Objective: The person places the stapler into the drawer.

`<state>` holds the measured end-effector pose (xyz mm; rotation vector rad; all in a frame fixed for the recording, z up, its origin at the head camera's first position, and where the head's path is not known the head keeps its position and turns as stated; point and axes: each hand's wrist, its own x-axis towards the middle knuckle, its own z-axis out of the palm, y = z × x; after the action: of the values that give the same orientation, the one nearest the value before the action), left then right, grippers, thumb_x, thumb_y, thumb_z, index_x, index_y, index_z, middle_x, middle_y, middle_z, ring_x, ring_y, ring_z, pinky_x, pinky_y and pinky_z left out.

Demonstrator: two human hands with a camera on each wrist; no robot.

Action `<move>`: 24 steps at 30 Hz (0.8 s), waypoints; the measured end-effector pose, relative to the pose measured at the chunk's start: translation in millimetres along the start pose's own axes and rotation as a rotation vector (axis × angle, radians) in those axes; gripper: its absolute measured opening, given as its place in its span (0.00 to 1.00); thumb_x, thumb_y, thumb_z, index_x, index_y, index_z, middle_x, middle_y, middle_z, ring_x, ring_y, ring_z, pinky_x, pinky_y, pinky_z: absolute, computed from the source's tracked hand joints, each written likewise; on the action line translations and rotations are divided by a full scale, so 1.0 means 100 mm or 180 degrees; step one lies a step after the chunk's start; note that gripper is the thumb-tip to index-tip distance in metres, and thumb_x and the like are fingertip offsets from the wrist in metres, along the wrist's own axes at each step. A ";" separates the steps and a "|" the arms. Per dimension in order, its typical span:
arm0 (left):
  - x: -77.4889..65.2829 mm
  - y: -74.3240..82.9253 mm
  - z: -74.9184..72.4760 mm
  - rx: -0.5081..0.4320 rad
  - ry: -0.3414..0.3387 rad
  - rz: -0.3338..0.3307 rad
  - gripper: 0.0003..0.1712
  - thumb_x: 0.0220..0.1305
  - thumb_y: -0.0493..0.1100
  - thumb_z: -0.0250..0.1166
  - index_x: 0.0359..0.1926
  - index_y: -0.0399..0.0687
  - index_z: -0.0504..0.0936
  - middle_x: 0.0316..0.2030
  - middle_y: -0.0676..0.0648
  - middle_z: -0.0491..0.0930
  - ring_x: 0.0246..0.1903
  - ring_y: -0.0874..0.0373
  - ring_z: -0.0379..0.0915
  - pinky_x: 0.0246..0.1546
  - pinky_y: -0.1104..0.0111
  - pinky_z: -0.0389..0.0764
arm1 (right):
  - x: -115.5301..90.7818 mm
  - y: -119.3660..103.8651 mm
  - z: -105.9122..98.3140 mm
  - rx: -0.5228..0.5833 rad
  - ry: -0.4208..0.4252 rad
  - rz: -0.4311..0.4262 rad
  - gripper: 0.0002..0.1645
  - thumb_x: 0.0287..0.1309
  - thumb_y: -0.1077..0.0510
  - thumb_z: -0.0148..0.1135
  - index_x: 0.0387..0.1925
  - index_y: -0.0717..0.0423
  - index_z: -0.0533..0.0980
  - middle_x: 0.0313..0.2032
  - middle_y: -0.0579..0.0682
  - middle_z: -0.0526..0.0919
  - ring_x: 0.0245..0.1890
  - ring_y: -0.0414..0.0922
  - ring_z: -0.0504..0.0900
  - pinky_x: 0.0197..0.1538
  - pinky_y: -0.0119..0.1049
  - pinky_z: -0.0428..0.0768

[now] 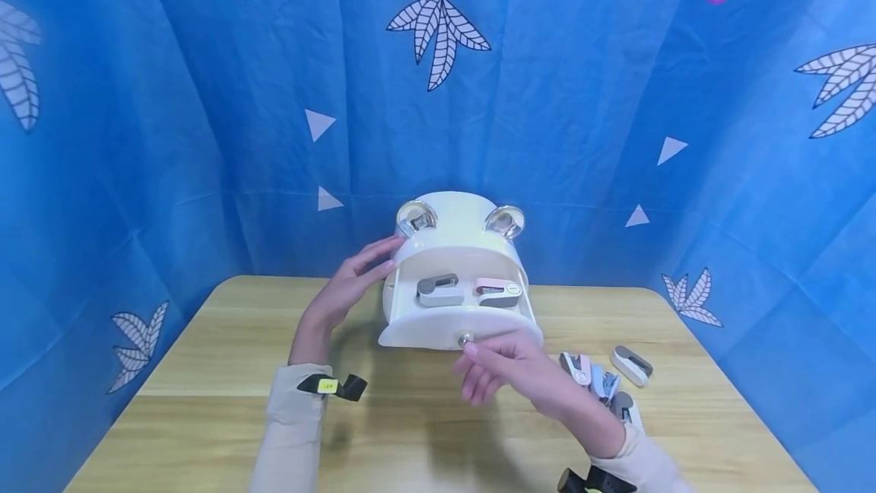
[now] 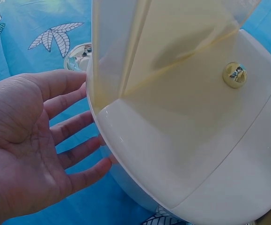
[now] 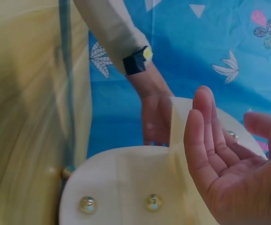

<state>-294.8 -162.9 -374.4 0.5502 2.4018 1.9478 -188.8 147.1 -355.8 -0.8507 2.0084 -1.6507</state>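
Observation:
A white rounded cabinet with two shiny ears stands at the back of the table, its top drawer pulled out. Inside lie a grey-and-white mini stapler and a pink-and-white one. My left hand rests along the cabinet's left side, fingers spread and nearly straight in the left wrist view. In front of the drawer is my right hand, its thumb tip right at the round metal knob. The right wrist view shows its thumb apart from the loosely bent fingers.
To the right on the wooden table lie a pink-and-white stapler, a blue stapler and two grey-and-white staplers, one farther right. Lower drawers carry gold knobs. A blue patterned curtain encloses the table.

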 end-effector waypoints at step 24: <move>0.04 -0.01 -0.01 -0.0015 -0.0005 0.0045 0.28 0.74 0.54 0.61 0.72 0.67 0.71 0.77 0.57 0.60 0.80 0.51 0.46 0.74 0.31 0.47 | 0.22 0.01 -0.03 0.0109 0.0636 0.0073 0.30 0.79 0.50 0.48 0.47 0.78 0.79 0.31 0.60 0.89 0.26 0.39 0.86 0.37 0.37 0.88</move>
<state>-298.5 -162.6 -374.1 0.5697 2.3983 1.9573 -207.4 134.9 -354.9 -0.6711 2.1048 -1.8145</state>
